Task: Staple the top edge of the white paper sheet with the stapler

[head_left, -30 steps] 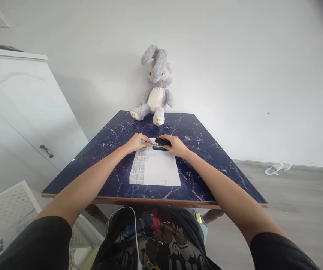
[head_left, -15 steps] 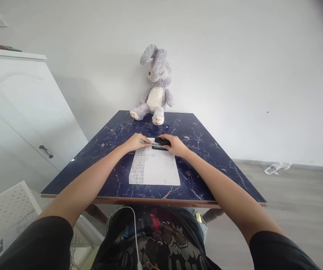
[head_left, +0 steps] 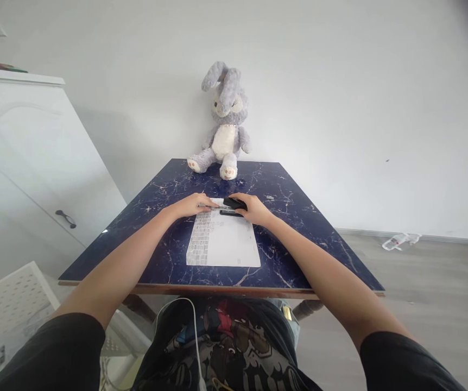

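Note:
A black stapler (head_left: 232, 212) lies over the far end of a white sheet of paper (head_left: 234, 241), its top part tilted up from its base. My right hand (head_left: 255, 210) is closed around the stapler's right end, thumb toward me and fingers over the top. At the stapler's left end, my left hand (head_left: 195, 205) pinches a thin silvery strip (head_left: 214, 207), too small to make out well. The strip points toward the gap between the stapler's two parts. Printed grey rows run down the paper's left side.
The paper lies on a dark blue marbled table (head_left: 169, 244). A grey plush rabbit (head_left: 223, 141) sits at its far edge against the wall. To the left stand a white cabinet (head_left: 26, 157) and a perforated white chair (head_left: 14, 304). A white cable (head_left: 196, 331) hangs before me.
My left hand has shifted slightly left, away from the stapler, and more of the silvery strip shows. My right hand and the stapler hold nearly the same place.

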Demonstrator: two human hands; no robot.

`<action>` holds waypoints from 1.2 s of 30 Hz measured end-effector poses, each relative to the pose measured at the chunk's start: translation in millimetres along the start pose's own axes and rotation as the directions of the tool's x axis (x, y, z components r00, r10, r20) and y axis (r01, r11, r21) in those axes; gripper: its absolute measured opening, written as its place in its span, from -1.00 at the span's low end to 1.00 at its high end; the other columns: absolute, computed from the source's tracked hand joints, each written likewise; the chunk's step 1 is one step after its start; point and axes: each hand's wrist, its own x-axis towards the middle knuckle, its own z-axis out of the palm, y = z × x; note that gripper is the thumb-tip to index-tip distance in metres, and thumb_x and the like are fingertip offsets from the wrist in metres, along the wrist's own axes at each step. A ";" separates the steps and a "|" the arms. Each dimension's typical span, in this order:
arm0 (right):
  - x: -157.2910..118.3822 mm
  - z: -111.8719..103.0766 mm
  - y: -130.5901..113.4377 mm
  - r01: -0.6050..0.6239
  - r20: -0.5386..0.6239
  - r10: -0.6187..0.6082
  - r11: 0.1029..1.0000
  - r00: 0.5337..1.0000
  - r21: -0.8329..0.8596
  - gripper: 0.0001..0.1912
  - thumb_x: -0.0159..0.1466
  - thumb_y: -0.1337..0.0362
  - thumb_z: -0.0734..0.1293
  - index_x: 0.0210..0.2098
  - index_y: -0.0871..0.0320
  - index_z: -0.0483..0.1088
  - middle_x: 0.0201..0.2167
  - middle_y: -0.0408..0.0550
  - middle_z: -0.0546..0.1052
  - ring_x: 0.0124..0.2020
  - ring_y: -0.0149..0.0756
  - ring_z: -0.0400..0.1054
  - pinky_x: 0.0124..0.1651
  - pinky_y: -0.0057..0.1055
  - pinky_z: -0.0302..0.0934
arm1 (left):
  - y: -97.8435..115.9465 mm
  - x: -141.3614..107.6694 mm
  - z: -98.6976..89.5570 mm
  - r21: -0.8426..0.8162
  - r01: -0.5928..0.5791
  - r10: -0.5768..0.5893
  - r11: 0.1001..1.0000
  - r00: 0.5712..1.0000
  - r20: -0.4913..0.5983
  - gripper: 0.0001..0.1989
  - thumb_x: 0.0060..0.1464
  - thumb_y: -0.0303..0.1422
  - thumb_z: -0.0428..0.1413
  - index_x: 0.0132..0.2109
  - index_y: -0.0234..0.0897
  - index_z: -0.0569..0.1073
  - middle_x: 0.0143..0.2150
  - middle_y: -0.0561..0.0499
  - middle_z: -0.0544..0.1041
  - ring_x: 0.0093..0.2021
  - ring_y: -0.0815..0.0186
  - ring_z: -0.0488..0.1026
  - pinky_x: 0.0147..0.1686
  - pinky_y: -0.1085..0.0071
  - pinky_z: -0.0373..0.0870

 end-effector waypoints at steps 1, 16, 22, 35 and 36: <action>0.0 0.1 0.2 0.001 -0.001 -0.001 1.000 1.000 0.001 -0.44 0.26 0.48 0.39 0.24 0.07 0.43 0.14 0.03 0.60 0.13 -0.04 0.51 0.25 -0.10 0.33 | -0.8 -0.2 -0.6 -0.006 -0.011 0.011 1.000 1.000 -0.014 -0.65 0.32 -0.06 0.19 0.12 -0.03 0.67 0.06 -0.05 0.69 0.03 0.12 0.57 0.21 0.14 0.38; -2.4 -0.2 4.7 -0.046 -0.026 0.048 0.996 0.998 0.075 -0.52 0.24 0.32 0.47 0.16 0.09 0.52 0.02 0.01 0.66 0.01 -0.09 0.57 0.16 -0.18 0.39 | 14.6 -2.6 -3.9 -0.005 0.056 -0.056 0.998 0.984 -0.166 -0.73 0.21 -0.12 0.28 -0.11 -0.17 0.73 -0.18 -0.07 0.70 -0.21 0.21 0.58 0.01 0.28 0.45; -3.7 0.0 -1.5 -0.038 -0.006 0.040 0.977 0.999 0.209 -0.57 0.19 0.34 0.50 0.08 0.13 0.59 -0.02 0.00 0.68 -0.02 -0.10 0.59 0.16 -0.18 0.40 | 28.5 0.2 0.2 -0.128 0.019 -0.038 0.992 0.989 -0.140 -0.66 0.07 -0.07 0.38 -0.11 -0.20 0.69 -0.18 -0.06 0.72 -0.19 0.20 0.62 0.12 0.22 0.43; -4.1 1.8 -5.1 -0.062 -0.040 0.079 0.947 0.996 0.315 -0.61 0.16 0.31 0.54 0.00 0.16 0.62 -0.08 0.02 0.69 -0.05 -0.07 0.60 0.13 -0.14 0.44 | 36.2 6.9 14.5 -0.035 -0.010 0.002 0.999 0.978 -0.211 -0.66 0.15 -0.16 0.34 0.02 -0.19 0.63 -0.13 -0.02 0.70 -0.15 0.19 0.61 0.15 0.22 0.36; -4.0 3.0 -5.3 -0.062 -0.035 0.077 0.945 0.996 0.321 -0.62 0.16 0.30 0.54 -0.01 0.15 0.62 -0.08 0.01 0.69 -0.05 -0.07 0.60 0.12 -0.15 0.44 | 36.3 7.1 15.3 -0.011 -0.002 -0.001 1.000 0.979 -0.202 -0.62 0.15 -0.17 0.34 0.09 -0.16 0.61 -0.08 -0.02 0.69 -0.13 0.19 0.60 0.16 0.20 0.35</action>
